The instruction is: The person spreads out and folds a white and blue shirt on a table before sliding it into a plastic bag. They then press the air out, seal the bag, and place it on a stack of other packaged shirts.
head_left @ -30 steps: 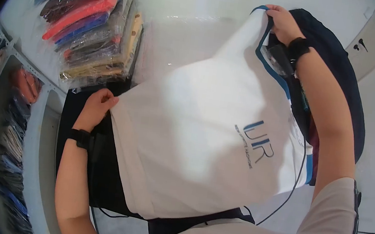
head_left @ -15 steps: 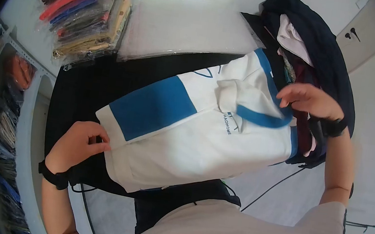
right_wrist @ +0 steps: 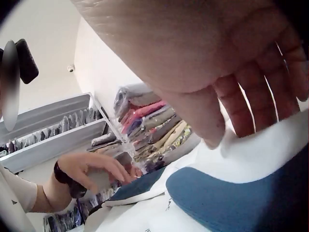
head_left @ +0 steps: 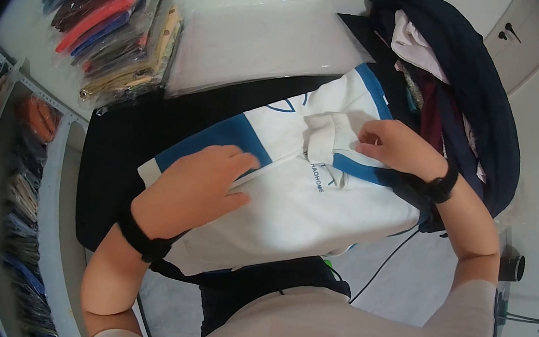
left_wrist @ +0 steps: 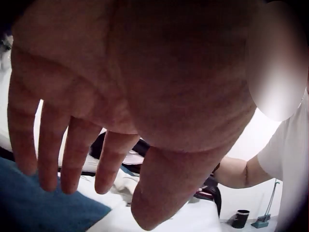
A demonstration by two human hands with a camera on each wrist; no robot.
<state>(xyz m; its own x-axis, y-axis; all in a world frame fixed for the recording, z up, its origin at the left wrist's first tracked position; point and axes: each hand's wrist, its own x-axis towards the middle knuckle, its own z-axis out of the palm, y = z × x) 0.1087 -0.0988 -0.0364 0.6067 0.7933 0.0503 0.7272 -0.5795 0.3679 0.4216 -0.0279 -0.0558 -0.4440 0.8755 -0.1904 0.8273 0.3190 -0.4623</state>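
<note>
A black worktop (head_left: 108, 163) carried a white-and-blue garment (head_left: 299, 224) at its middle, a stack of bagged clothes (head_left: 123, 31) towards ten o'clock, clear plastic (head_left: 266, 44) at twelve and a dark heap (head_left: 452, 67) towards two. Near nine, a shelf (head_left: 70, 192) held packets (head_left: 23, 203).

The left hand (head_left: 195, 182) is over the blue panel (head_left: 222, 136) of a white garment (head_left: 276, 221) on a black surface (head_left: 116, 154); the right hand (head_left: 400, 149) is at its folded-over flap (head_left: 323, 140). Bagged clothes (head_left: 127, 28) stand stacked far left, beside clear plastic sheets (head_left: 266, 44); dark clothing (head_left: 484, 88) heaps far right.
</note>
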